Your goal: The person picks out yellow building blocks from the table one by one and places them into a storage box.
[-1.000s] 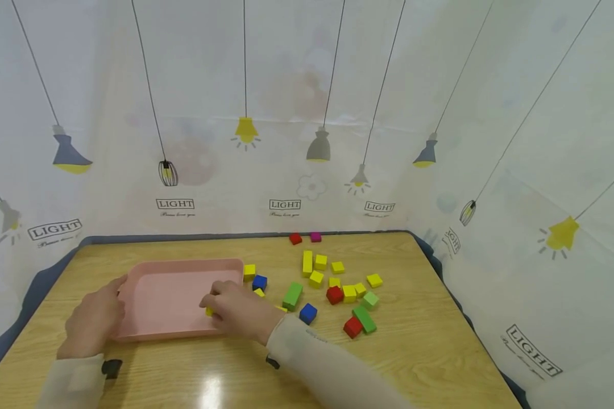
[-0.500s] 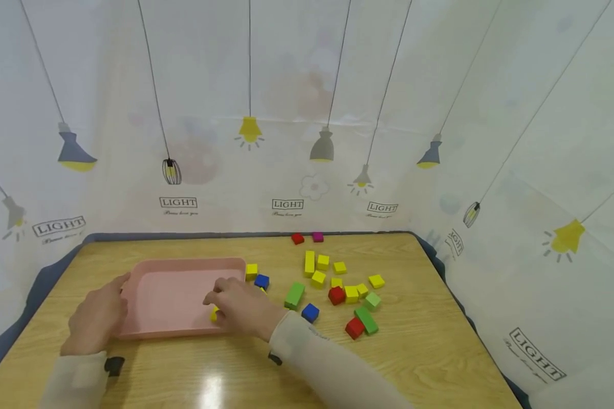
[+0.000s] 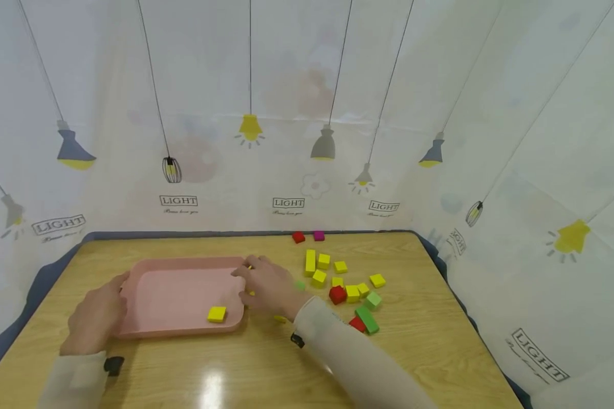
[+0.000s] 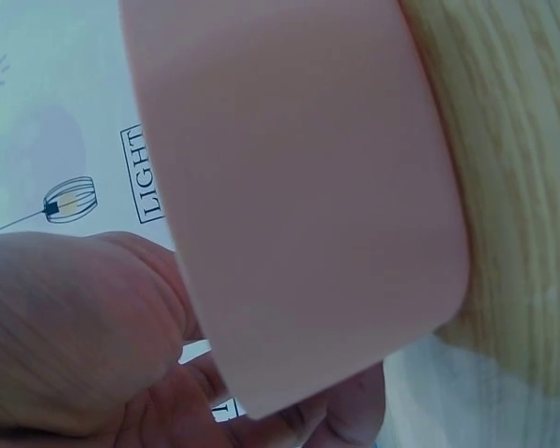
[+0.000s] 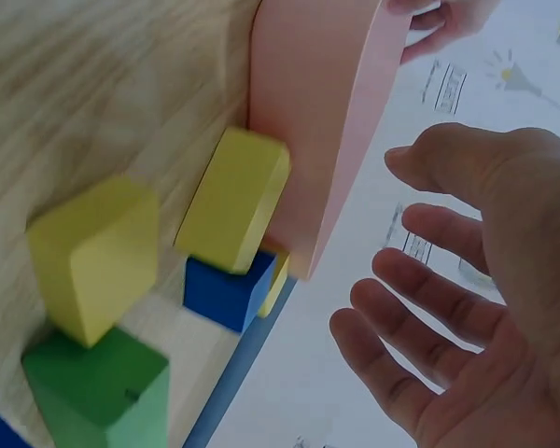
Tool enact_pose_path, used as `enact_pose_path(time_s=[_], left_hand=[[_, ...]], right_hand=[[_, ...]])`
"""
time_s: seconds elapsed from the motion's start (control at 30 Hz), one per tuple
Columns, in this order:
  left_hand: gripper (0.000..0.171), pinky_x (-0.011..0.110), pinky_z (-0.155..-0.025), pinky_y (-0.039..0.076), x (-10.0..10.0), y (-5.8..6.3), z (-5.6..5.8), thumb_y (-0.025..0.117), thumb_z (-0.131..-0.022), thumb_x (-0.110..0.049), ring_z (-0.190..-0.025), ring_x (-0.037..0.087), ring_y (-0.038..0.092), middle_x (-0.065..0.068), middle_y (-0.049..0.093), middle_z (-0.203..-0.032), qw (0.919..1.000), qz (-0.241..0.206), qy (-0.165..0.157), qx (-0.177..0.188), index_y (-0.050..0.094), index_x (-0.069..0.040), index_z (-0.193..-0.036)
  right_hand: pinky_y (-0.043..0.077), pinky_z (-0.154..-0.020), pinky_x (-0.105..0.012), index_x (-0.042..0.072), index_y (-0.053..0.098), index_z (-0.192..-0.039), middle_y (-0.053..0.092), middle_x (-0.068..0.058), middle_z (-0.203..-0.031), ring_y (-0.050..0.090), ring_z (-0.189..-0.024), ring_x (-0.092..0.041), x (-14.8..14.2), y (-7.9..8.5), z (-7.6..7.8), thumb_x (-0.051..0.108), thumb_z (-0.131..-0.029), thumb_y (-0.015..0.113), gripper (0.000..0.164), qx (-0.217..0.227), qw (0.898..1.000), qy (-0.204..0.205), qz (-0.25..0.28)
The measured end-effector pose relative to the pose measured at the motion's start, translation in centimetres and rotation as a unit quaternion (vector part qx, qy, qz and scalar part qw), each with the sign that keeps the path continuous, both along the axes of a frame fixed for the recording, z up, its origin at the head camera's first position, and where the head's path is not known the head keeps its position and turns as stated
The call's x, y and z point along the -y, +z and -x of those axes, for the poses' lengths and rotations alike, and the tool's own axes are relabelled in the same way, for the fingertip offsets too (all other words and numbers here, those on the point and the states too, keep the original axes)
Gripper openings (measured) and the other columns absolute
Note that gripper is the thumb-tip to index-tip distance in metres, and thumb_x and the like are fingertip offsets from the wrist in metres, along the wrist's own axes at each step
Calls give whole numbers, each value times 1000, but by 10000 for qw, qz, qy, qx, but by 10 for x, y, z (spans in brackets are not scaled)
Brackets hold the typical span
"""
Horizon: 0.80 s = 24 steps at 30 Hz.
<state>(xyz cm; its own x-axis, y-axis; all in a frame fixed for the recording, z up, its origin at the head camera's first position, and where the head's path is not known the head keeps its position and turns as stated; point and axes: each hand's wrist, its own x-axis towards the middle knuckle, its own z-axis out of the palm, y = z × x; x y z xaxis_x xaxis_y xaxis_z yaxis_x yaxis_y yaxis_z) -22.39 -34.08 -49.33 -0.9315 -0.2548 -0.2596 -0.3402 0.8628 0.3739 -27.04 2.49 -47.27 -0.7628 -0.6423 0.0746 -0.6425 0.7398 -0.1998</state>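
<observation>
A pink tray (image 3: 171,292) lies on the left of the table, with one flat yellow block (image 3: 216,314) in its near right corner. My left hand (image 3: 94,312) grips the tray's left end, thumb and fingers either side of the rim in the left wrist view. Over the tray's right rim, my right hand (image 3: 268,287) has its fingers spread and holds nothing. Beside the tray wall in the right wrist view are a yellow block (image 5: 233,201) and a blue block (image 5: 229,289). Another yellow block (image 5: 93,257) and a green block (image 5: 98,392) stand farther off.
Right of my right hand several yellow blocks are scattered around a red block (image 3: 337,294). A long green block (image 3: 366,319) lies nearer me. At the table's back edge sit a red block (image 3: 298,237) and a magenta block (image 3: 319,235). A printed curtain (image 3: 225,170) hangs behind the table.
My right hand has let go of the yellow block, leaving it in the tray, and has moved right and back to the tray's right rim. The left hand stays on the tray.
</observation>
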Motion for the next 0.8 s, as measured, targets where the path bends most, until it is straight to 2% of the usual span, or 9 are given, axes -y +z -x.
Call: enact_pose_path(time_s=[0.13,0.33,0.57,0.8], left_hand=[[68,69,-97,54,-1,1,4,45,-116,-4,-134,60,61,43,43,-173,10000,-42,14,-41,27,-1,-181],[69,62,-90,54,3,0,5,44,-116,-4,-124,54,63,44,41,-173,9999,-54,135,38,26,-2,-182],[69,66,-90,55,8,-3,3,46,-116,-5,-126,56,63,45,41,-173,9999,-88,32,36,26,-3,-182],[70,58,-82,55,14,-7,7,47,-115,-5,-119,51,66,44,44,-172,9998,-158,-88,3,28,-3,-182]], right_hand=[[65,-109,-36,24,68,-162,67,-1,-156,64,-136,-20,-12,1,16,37,-112,80,53,177,9992,-321,173],[62,-120,-43,25,64,-166,63,-2,-162,64,-141,-21,-14,-1,34,39,-112,81,58,588,9957,-643,326],[61,-118,-34,18,65,-165,66,-4,-155,65,-123,-15,-1,-20,49,34,-112,81,57,889,9921,-783,418],[62,-115,-34,11,73,-154,73,-7,-146,68,-118,-18,10,-32,56,26,-110,82,48,965,9904,-911,376]])
